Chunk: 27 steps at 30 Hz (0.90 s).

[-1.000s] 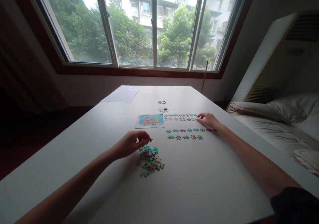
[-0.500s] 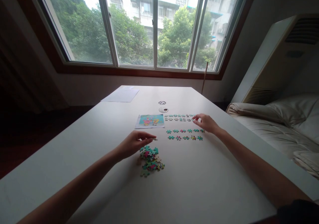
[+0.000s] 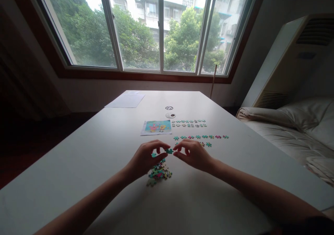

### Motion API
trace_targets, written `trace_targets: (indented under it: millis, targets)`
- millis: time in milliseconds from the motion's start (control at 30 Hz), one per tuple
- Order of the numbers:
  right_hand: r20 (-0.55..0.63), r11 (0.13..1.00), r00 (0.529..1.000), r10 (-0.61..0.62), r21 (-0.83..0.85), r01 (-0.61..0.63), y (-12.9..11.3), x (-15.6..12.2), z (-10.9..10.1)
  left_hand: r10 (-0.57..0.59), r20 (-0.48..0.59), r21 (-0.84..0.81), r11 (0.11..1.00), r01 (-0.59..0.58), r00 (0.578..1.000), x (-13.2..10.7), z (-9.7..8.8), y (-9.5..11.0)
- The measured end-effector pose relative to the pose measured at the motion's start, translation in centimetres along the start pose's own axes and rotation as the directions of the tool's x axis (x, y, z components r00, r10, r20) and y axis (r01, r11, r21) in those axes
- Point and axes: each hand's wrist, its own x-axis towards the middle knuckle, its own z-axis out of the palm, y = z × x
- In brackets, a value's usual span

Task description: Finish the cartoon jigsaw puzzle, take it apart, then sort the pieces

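Between the thumb and forefinger of my left hand (image 3: 146, 156) is a green jigsaw puzzle piece (image 3: 169, 151). My right hand (image 3: 194, 153) faces it from the right, thumb and forefinger apart at the piece's right end; whether they touch it I cannot tell. Under my left hand lies a pile of jigsaw pieces (image 3: 159, 174), partly hidden by the fingers. Beyond my right hand are rows of laid-out pieces (image 3: 198, 136), the nearest row partly covered by that hand. A cartoon picture sheet (image 3: 156, 127) lies flat beyond my left hand.
The white table (image 3: 104, 151) stretches toward the window. Two round items (image 3: 170, 115) lie past the picture sheet, and white papers (image 3: 124, 100) rest at the far left corner. A pale sofa (image 3: 284, 123) stands along the right side.
My right hand has come from the far rows back toward me and left, up to the piece in my left hand. My left hand has shifted slightly right and nearer.
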Motion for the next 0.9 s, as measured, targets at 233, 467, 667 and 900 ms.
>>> trace_targets:
  millis: [233,467,667,900]
  targets:
    - [-0.046,0.998,0.999,-0.001,0.067,0.004,0.1,-0.1,0.4,-0.013,0.015,0.041,0.999,0.012,1.0,-0.1,0.2,0.5]
    - [-0.048,0.997,0.999,0.016,0.075,-0.012,0.1,-0.1,0.4,-0.006,-0.012,0.037,0.999,0.006,1.0,0.0,0.1,0.7]
    - [-0.074,0.998,0.997,0.003,0.065,0.002,-0.1,-0.1,0.4,-0.012,-0.004,0.041,0.999,0.012,1.0,-0.1,0.3,0.7]
    - [-0.119,0.999,0.992,-0.038,-0.027,0.035,0.5,0.2,-0.8,0.005,-0.02,0.075,0.997,-0.004,1.0,0.3,-1.0,0.4]
